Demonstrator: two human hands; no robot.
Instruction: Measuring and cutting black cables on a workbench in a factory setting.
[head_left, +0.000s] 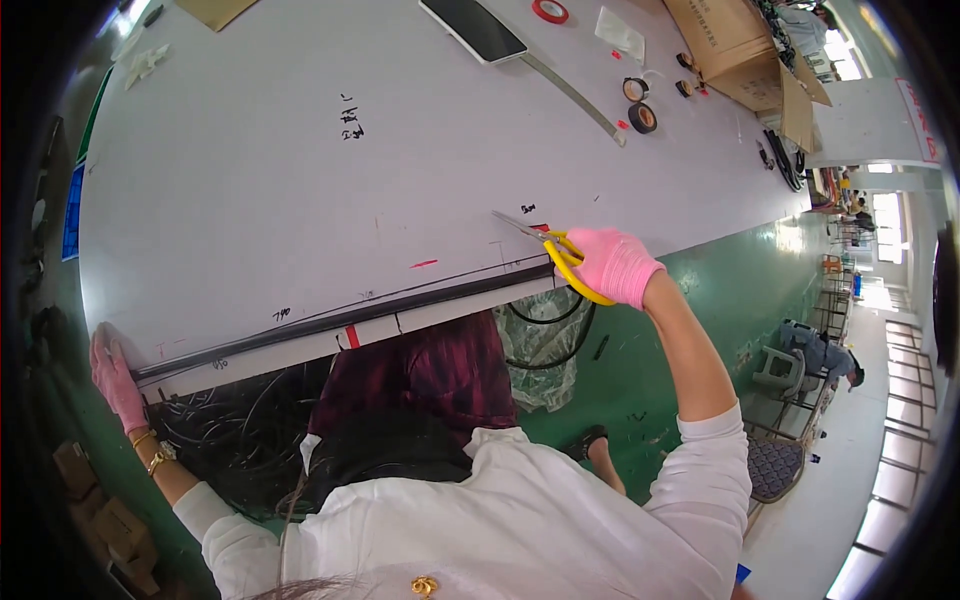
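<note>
Pressing my pink-gloved left hand (112,372) flat on one end of the long black rubber strip (340,318) along the white tabletop (250,180) edge, I keep my right grip (615,265) clenched around yellow-handled scissors (560,255) at its other end. Black cables fill the clear plastic bag (545,345) below.

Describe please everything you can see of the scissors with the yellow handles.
The scissors have bright yellow loop handles that look like plastic and thin grey blades that look like metal. The right hand, in a pink glove, holds them by the handles. They lie almost flat above the white table, near its front edge, with the blades pointing up and to the left. They are close to the end of the long black tube. Whether the blades are open cannot be told.
</note>
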